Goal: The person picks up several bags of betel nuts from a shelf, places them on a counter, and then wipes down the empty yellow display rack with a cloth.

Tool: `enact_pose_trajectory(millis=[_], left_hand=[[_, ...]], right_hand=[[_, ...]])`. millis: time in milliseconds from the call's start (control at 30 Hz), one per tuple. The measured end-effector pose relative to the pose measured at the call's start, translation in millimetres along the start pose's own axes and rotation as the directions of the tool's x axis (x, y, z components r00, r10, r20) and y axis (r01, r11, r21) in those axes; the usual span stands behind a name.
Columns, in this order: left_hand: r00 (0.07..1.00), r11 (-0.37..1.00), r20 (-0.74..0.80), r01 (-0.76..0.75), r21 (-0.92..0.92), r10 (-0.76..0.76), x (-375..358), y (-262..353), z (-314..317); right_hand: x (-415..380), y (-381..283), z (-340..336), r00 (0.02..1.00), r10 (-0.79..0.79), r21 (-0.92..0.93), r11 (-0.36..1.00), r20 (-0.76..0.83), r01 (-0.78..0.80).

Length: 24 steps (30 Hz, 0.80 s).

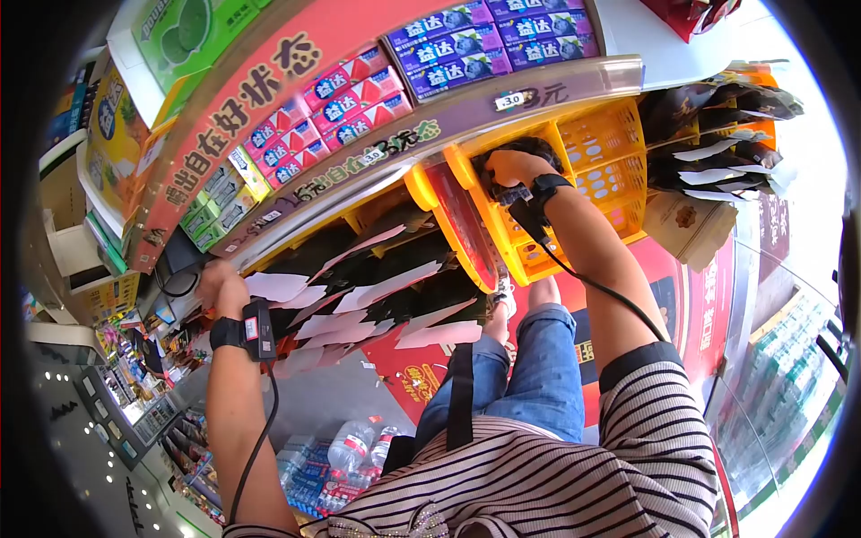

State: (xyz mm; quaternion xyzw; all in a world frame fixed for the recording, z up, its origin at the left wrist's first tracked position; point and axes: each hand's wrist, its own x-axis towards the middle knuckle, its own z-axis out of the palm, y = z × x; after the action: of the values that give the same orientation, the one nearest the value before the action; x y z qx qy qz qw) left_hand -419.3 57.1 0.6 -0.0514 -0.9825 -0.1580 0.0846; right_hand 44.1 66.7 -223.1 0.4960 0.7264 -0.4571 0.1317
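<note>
Hands apart: right hand point(518, 169) at dark packet point(543, 147) in yellow basket point(462, 169), upper left corner; left hand point(221, 287) beside pale-edged packets point(278, 287); grips we cannot tell. Let's angle wrist clear of rim.

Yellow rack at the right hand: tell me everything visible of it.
The yellow rack looks like rigid plastic, with dividers, compartments and perforated panels. It sits below the price-marked shelf edge, slanted in this view. The right hand is inside one compartment, at dark contents; whether it touches the rack is hidden.
</note>
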Motion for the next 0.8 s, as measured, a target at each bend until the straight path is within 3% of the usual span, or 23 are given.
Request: enact_pose_trajectory(millis=[167,300,433,500,633,667,767,800], left_hand=[[0.997,1.0,-0.074,0.007,-0.009,-0.008,-17.1,5.4,-6.9],[0.999,1.0,-0.049,-0.018,0.006,0.018,-16.3,3.0,-7.5],[0.998,0.995,0.022,-0.068,0.068,0.067,-13.8,2.2,-10.7],[0.996,0.995,0.037,-0.084,0.062,0.082,-23.0,2.9,-15.4],[1.0,1.0,-0.007,-0.001,-0.016,0.001,-21.8,6.3,-10.2],[0.999,1.0,-0.034,0.007,0.005,-0.007,-22.8,8.6,-9.3],[0.998,1.0,-0.057,0.006,0.0,-0.006,-21.9,7.2,-9.9],[0.999,1.0,-0.052,0.006,-0.006,-0.007,-23.3,7.3,-10.5]], right_hand=[[-23.9,-22.3,-27.3,0.992,0.1,0.013,0.995,0.075,-0.101],[-38.5,-42.8,-32.1,0.998,0.065,-0.308,0.95,0.019,-0.056],[-50.5,-54.0,-47.3,0.992,0.11,-0.593,0.803,0.061,-0.052],[-71.5,-55.1,-68.0,0.981,0.189,-0.52,0.844,0.055,-0.133],[-80.7,-31.6,-68.4,0.99,0.021,-0.308,0.949,-0.14,-0.064],[-65.0,-18.8,-56.3,0.992,-0.007,-0.299,0.954,-0.122,-0.03],[-55.4,-30.7,-45.8,0.973,-0.14,-0.212,0.961,0.184,0.178],[-15.6,-9.2,-6.3,0.982,-0.066,-0.292,0.949,0.179,0.117]])
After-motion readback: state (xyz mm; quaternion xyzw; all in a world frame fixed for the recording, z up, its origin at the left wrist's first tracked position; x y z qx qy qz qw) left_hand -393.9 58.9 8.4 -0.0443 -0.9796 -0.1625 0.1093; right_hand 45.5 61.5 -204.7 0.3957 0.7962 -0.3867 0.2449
